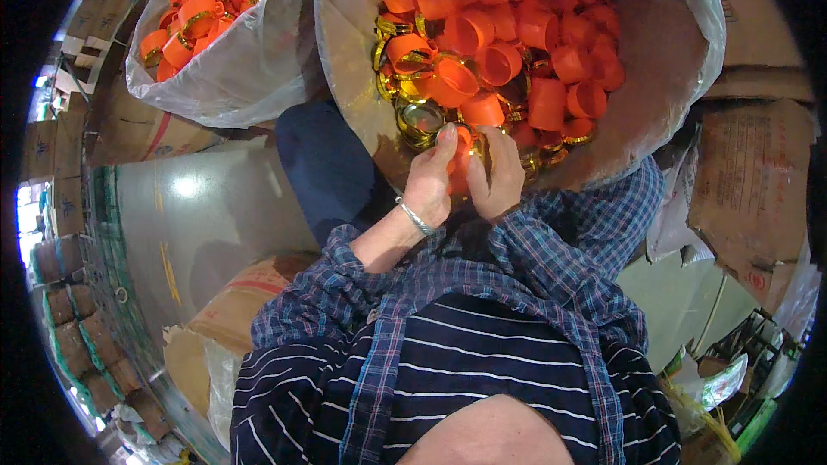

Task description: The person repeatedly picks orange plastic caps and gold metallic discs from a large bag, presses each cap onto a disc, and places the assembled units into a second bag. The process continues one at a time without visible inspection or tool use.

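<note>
Between the fingertips of my left hand (429,184) and my right hand (501,177) is an orange plastic cap (462,151). Thumbs and fingers of both hands are closed round it, so much of the cap is hidden. I hold it at the near edge of a wide, open clear plastic bag (349,51). Inside the bag lies a heap of orange caps (544,27), mixed with shiny gold-coloured rings (422,117) on the near and left sides. Some caps seem to have a gold band at the rim. A silver bracelet circles my left wrist.
Another clear bag (250,77) of orange and gold caps stands at the upper left. A cardboard box (749,189) is on the right, and a torn carton (233,314) on the floor at lower left. Stacked cartons (69,293) line the far left, beyond a grey floor (207,206).
</note>
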`<state>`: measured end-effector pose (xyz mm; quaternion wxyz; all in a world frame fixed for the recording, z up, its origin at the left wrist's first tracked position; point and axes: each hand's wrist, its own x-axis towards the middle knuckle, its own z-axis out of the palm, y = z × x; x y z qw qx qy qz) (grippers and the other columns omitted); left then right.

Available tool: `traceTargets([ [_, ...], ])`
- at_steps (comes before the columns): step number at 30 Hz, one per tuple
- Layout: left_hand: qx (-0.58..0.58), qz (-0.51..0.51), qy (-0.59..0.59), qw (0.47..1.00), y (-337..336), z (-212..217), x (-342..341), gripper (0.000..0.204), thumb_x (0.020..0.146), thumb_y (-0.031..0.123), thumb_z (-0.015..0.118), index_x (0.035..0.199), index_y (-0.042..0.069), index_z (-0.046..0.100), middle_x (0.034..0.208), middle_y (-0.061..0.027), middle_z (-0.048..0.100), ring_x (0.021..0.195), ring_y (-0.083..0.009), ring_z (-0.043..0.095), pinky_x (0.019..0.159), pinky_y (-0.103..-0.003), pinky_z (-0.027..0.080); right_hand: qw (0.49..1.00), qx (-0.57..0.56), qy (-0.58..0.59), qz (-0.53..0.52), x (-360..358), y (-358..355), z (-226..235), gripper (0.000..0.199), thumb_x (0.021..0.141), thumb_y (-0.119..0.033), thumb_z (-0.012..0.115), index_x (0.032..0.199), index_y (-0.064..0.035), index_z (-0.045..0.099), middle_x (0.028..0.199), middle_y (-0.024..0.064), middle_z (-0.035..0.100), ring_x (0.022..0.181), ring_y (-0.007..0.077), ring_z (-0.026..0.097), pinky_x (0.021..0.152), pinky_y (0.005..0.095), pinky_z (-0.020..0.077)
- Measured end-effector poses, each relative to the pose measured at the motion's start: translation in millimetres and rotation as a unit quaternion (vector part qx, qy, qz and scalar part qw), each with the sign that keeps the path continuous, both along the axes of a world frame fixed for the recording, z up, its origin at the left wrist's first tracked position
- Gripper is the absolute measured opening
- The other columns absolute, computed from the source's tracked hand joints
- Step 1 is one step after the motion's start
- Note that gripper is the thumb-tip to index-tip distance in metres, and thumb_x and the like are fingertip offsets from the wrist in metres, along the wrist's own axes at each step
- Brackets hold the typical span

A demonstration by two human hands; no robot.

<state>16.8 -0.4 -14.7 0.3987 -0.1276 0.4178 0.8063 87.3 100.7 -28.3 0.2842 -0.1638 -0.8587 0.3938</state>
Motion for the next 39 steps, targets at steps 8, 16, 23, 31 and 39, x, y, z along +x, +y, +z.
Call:
traceTargets([
  [8,-0.562,-0.03,0.623,0.543,-79,137,-149,0.043,0.097,0.029,0.062,0.128,0.0,0.059,0.121,-0.015,0.063,0.103,-0.0275,0.063,0.09,-0.039,0.049,0.963,-0.229,-0.009,0.139,-43,36,-6,0.04,0.095,-0.028,0.063,0.129,-0.0048,0.06,0.127,0.0168,0.058,0.118,0.03,0.057,0.097,0.0394,0.0473],
  [16,-0.504,0.047,0.723,0.47,-54,128,-192,0.061,0.085,0.037,0.075,0.131,0.001,0.058,0.135,-0.0145,0.059,0.125,-0.0249,0.054,0.106,-0.039,0.042,0.938,-0.145,-0.313,-0.034,-102,122,-103,0.065,0.096,-0.053,0.051,0.13,0.0022,0.056,0.12,0.0257,0.064,0.105,0.0408,0.064,0.09,0.05,0.0531],
  [23,-0.421,-0.429,0.777,0.191,78,-58,-131,0.039,0.081,0.021,0.07,0.118,0.008,0.067,0.114,-0.0145,0.067,0.125,-0.0323,0.052,0.121,-0.05,0.017,0.899,0.03,-0.431,-0.07,-163,125,-122,0.04,0.096,-0.042,0.056,0.11,-0.006,0.065,0.107,0.021,0.069,0.098,0.0369,0.067,0.083,0.0493,0.056],
  [31,-0.188,-0.148,0.242,0.94,51,-21,-120,0.03,0.099,0.024,0.057,0.114,-0.002,0.062,0.108,-0.0139,0.07,0.098,-0.0262,0.068,0.09,-0.037,0.051,0.985,-0.05,-0.139,-0.089,-72,124,-38,0.031,0.088,-0.031,0.067,0.101,-0.0039,0.064,0.116,0.0185,0.067,0.104,0.0351,0.065,0.086,0.0465,0.0531],
  [39,0.092,-0.011,-0.017,0.996,30,49,-28,0.032,0.103,0.024,0.051,0.126,0.002,0.057,0.119,-0.0081,0.064,0.108,-0.0225,0.063,0.099,-0.037,0.049,0.986,-0.026,0.14,0.083,-15,48,46,0.041,0.073,-0.016,0.079,0.101,-0.0044,0.051,0.131,0.0225,0.054,0.116,0.0382,0.053,0.097,0.0436,0.045],
])
